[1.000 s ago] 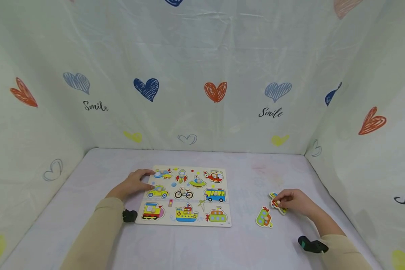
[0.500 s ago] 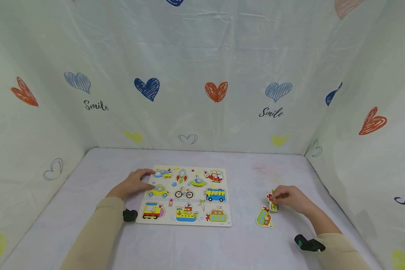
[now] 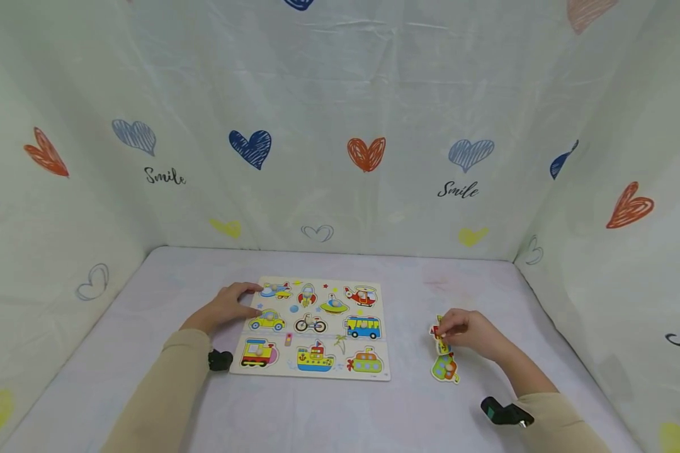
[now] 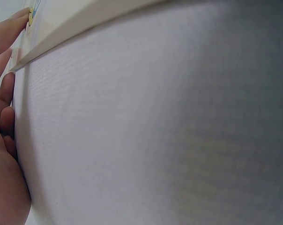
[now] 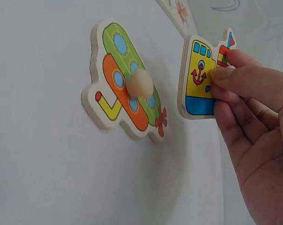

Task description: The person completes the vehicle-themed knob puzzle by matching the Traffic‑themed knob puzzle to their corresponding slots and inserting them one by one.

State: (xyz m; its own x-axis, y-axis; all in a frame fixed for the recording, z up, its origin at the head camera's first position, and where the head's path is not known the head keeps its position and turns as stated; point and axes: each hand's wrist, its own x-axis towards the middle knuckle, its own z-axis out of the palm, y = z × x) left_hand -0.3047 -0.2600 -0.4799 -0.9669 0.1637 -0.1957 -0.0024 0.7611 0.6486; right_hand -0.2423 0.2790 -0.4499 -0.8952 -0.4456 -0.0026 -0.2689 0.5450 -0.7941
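My left hand (image 3: 221, 309) rests at the left side of a wooden vehicle puzzle board (image 3: 286, 368), its thumb and a finger laid on the board's edge, also seen in the left wrist view. Between thumb and fingers my right hand (image 3: 476, 333) pinches a ship puzzle piece (image 5: 200, 77), tilted up, with a yellow body, blue hull and red anchor. Below it on the table lies a green and orange submarine puzzle piece (image 5: 118, 70) with a round wooden knob. In the head view the ship partly overlaps the submarine.
The white-covered table (image 3: 340, 415) ends at a pale curtain (image 3: 311, 195) printed with hearts, which also hangs on both sides. A black wrist camera (image 3: 505, 412) sits by the right sleeve, another (image 3: 221, 360) by the left one.
My right hand has lifted the ship piece off the table's right side and moved it left, over the submarine piece. My left hand has stayed on the board.
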